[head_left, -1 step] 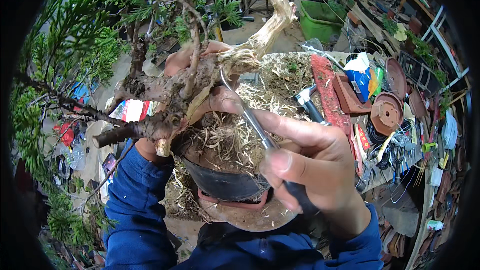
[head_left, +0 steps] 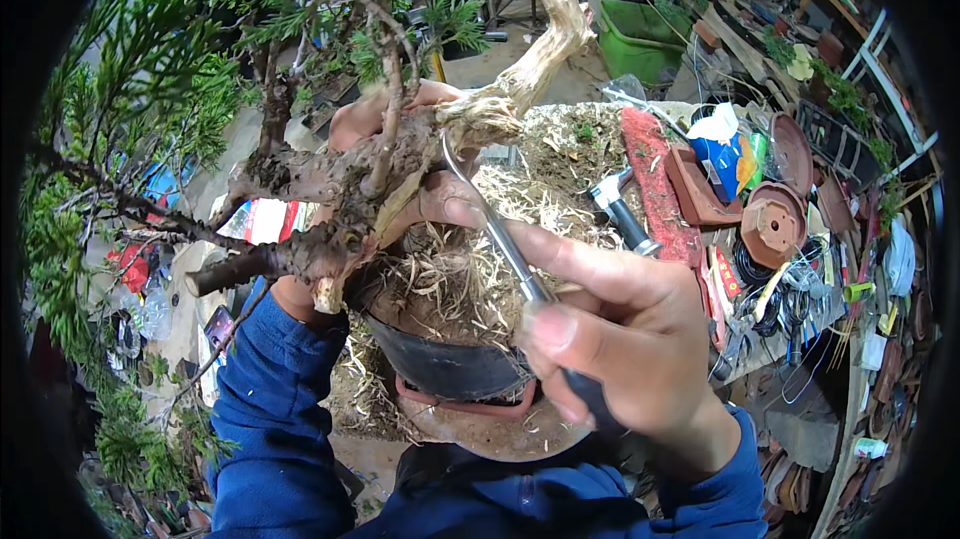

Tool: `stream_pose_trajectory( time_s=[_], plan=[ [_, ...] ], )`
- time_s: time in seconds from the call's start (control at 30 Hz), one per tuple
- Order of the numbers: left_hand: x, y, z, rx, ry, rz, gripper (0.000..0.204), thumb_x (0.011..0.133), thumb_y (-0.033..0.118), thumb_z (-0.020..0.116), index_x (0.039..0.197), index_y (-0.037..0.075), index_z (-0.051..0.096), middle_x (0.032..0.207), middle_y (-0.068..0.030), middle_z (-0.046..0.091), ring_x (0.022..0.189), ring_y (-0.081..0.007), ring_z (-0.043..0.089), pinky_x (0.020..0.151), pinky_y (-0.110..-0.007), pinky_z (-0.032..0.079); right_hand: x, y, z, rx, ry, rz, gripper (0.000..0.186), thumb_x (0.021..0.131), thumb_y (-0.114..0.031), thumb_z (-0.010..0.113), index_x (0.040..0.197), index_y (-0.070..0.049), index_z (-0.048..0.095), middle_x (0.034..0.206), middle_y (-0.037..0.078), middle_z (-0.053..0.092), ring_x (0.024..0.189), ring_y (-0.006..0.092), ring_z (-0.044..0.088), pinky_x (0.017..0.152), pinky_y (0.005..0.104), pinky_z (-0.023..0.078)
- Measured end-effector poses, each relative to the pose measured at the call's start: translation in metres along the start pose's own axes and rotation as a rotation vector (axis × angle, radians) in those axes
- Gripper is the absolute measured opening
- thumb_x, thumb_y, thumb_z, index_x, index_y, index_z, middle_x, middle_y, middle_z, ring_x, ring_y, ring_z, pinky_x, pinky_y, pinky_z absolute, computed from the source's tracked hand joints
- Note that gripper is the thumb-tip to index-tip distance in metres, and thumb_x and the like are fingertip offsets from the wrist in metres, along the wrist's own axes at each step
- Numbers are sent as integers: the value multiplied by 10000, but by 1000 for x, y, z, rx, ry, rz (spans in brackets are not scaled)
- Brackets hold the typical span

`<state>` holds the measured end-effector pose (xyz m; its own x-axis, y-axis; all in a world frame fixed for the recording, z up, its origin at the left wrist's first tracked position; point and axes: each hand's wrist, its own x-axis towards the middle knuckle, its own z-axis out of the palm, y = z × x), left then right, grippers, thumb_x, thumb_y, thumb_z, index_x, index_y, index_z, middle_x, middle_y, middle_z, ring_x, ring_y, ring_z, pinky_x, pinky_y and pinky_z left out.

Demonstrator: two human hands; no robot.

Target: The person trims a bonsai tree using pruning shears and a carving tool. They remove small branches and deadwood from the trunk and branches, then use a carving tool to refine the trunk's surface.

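Observation:
A bonsai conifer (head_left: 330,169) with a knotted brown trunk and green foliage leans over a round black pot (head_left: 440,364). A pale, stripped deadwood branch (head_left: 545,49) rises from its trunk. My left hand (head_left: 440,201) is closed round the trunk from behind and partly hidden by it. My right hand (head_left: 630,329) grips a hand carving tool (head_left: 505,244) with a dark handle, metal shank and hooked tip. The tip touches the trunk just below the base of the pale branch. Pale wood shavings (head_left: 450,289) cover the soil in the pot.
Beneath the black pot is a reddish tray (head_left: 470,404) on a round stand (head_left: 520,439). Right of it lie a black-handled power tool (head_left: 625,214), a red mat (head_left: 650,174) and clay pots (head_left: 773,224). A green bin (head_left: 640,44) stands at the back.
My right hand and the tool's handle have shifted very slightly; the hooked tip stays at the same spot on the trunk. My left hand has not visibly moved.

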<state>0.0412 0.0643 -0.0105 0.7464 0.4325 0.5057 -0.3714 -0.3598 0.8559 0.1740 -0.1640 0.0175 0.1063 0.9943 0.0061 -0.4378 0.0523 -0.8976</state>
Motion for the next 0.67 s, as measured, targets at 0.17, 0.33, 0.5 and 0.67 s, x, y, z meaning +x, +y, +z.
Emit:
stream_pose_trajectory(
  time_s=[0.17, 0.33, 0.5, 0.67],
  plan=[
    [-1, 1, -3, 77, 32, -14, 892, 652, 437, 962, 1287, -17, 531, 728, -7, 559, 604, -118, 537, 531, -275, 415, -3, 25, 22, -641, 205, -414, 510, 899, -5, 700, 1400, 10, 604, 669, 107, 635, 500, 191, 587, 518, 304, 468],
    [2, 6, 2, 29, 40, -14, 897, 666, 324, 985, 1358, 0, 515, 722, -6, 543, 586, -115, 485, 539, -263, 397, 13, 51, 28, -1032, 391, -784, 624, 843, 7, 743, 1446, -44, 588, 671, 123, 607, 507, 274, 583, 525, 345, 493],
    [1, 2, 0, -109, 4, 6, 955, 694, 354, 972, 1427, 3, 471, 738, -22, 543, 624, -134, 511, 564, -278, 421, 5, 42, 23, -625, 204, -497, 569, 892, 40, 702, 1445, 15, 569, 658, 88, 638, 471, 159, 571, 488, 260, 437],
    [1, 3, -8, -83, -53, 4, 1016, 697, 397, 971, 1470, 13, 435, 838, -49, 590, 722, -153, 569, 610, -286, 455, 5, 6, -4, 173, -82, 84, 543, 919, -83, 762, 1426, 20, 594, 802, 127, 720, 587, 130, 646, 554, 257, 523]
  ],
)
